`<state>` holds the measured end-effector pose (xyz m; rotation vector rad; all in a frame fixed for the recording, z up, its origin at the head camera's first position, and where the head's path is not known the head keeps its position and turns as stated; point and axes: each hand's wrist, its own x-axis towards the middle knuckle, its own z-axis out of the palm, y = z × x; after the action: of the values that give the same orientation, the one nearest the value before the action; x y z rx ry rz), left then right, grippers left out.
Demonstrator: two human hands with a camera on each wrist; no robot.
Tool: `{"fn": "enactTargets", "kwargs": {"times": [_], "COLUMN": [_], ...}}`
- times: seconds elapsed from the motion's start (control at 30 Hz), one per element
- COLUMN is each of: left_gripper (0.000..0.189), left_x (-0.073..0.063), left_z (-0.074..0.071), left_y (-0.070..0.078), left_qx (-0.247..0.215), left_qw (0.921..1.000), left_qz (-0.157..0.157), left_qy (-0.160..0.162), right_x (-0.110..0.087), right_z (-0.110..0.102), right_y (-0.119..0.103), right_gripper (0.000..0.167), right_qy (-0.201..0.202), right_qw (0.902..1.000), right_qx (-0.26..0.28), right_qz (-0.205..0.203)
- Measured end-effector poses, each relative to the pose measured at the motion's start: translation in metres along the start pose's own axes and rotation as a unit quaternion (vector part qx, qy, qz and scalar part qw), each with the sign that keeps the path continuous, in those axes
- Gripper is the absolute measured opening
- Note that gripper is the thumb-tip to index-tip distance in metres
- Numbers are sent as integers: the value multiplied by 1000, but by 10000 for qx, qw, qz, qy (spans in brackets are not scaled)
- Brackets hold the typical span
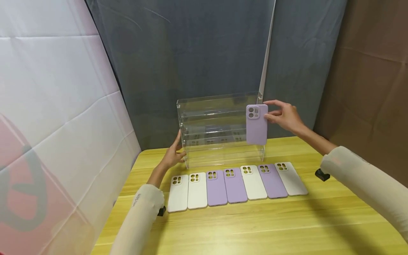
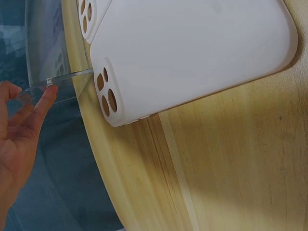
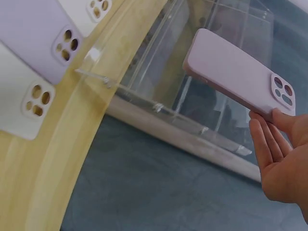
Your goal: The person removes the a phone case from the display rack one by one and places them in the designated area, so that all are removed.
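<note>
My right hand (image 1: 287,116) pinches a lilac phone case (image 1: 256,129) by its upper right edge, beside the camera cutouts. The case is upright in front of the right end of a clear acrylic display rack (image 1: 220,160), overlapping its upper tiers in the head view. In the right wrist view, thumb and fingers hold the case (image 3: 231,70) near its camera end. My left hand (image 1: 172,156) holds the rack's left side panel low down, with fingertips at its edge in the left wrist view. Several white (image 1: 178,194) and lilac phone cases (image 1: 217,188) lie in a row before the rack.
The rack stands near the back edge of the yellow wooden table (image 1: 223,230). A dark grey curtain (image 1: 197,53) hangs behind it, with a white cloth wall (image 1: 63,88) on the left and a brown one (image 1: 369,88) on the right.
</note>
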<state>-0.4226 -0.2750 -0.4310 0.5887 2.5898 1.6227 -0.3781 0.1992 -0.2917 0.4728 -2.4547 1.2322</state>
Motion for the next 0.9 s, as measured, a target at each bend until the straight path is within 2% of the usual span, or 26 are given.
{"fn": "enactTargets", "kwargs": {"times": [0.17, 0.4, 0.5, 0.73, 0.9], "left_gripper": [102, 100, 101, 104, 106], "left_x": [-10, -15, -13, -3, -3], "left_z": [-1, -2, -4, -4, -3], "left_y": [21, 28, 25, -5, -10], "left_qx": [32, 32, 15, 31, 238], "left_qw": [10000, 10000, 10000, 10000, 9995], "left_qz": [-27, 7, -13, 14, 31], "left_qy": [-47, -39, -63, 83, 186], "right_x": [-10, -21, -26, -38, -49], "right_z": [-9, -23, -29, -42, -48], "right_y": [12, 25, 32, 51, 68], "right_gripper": [52, 51, 51, 52, 53], "right_qy": [-13, -7, -12, -61, -161], "right_qw": [10000, 9996, 9991, 9966, 9946], "right_qx": [-47, -167, -268, -544, -628], "right_qz": [72, 245, 339, 620, 805]}}
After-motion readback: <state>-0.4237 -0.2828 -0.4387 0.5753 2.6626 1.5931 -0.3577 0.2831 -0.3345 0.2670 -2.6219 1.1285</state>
